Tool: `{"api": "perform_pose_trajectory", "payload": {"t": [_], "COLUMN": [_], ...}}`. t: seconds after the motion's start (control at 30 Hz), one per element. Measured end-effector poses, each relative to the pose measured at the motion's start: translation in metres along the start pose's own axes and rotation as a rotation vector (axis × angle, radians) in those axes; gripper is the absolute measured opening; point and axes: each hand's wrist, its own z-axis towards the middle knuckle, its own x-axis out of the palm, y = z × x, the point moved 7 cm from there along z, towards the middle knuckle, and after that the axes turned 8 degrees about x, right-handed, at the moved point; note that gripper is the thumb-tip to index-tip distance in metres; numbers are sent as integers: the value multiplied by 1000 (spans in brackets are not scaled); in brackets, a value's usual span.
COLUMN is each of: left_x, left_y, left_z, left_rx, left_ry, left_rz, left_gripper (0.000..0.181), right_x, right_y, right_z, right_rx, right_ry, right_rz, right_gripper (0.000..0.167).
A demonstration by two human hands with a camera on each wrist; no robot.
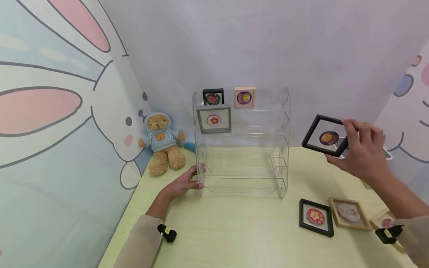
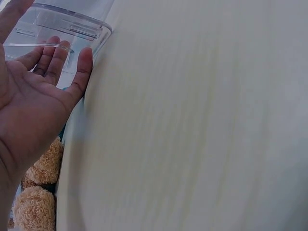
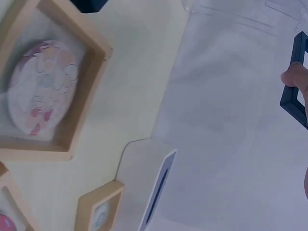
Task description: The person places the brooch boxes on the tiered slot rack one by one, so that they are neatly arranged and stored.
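Observation:
Above the table on the right, my right hand (image 1: 365,149) pinches a black square display frame (image 1: 310,136) by its right side. The frame is tilted and has a round purple-and-yellow badge inside. A black edge of this frame (image 3: 291,91) and my thumb (image 3: 293,77) show in the right wrist view. My left hand (image 1: 182,184) touches the left side of a clear acrylic tiered rack (image 1: 244,178), its fingers loosely extended. On the rack's upper tiers stand a small black frame (image 1: 213,97), a light wooden frame (image 1: 244,97) and a grey frame (image 1: 214,131).
A teddy bear (image 1: 162,143) in a blue hoodie sits left of the rack. On the table at right lie a black frame (image 1: 316,217), a wooden frame (image 1: 349,214) and another light wooden frame (image 1: 380,219). A white box-like object (image 3: 144,178) stands near the back wall.

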Motion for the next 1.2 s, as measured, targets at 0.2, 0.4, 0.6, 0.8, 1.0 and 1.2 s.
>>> {"api": "perform_pose_trajectory", "payload": {"t": [0.2, 0.4, 0.6, 0.8, 1.0, 1.2], "left_x": [0, 0, 0, 1, 0, 0], "left_y": [1, 1, 1, 1, 1, 1], "left_z": [0, 0, 1, 0, 0, 1], "left_rx": [-1, -9, 1, 0, 3, 8], "left_ry": [1, -3, -1, 0, -1, 5], "left_rz": [9, 10, 9, 5, 2, 1], "left_gripper": [94, 94, 94, 94, 93, 92], "right_x": [-8, -2, 10, 20, 25, 38], "right_y": [20, 41, 64, 88, 111, 130], "right_z": [27, 54, 80, 103, 123, 140], "right_rx": [11, -66, -171, -202, -236, -295], "right_ry": [-19, -88, -68, -24, -48, -46], "right_rz": [20, 56, 30, 10, -16, -98], "right_gripper": [122, 114, 106, 120, 138, 134]}}
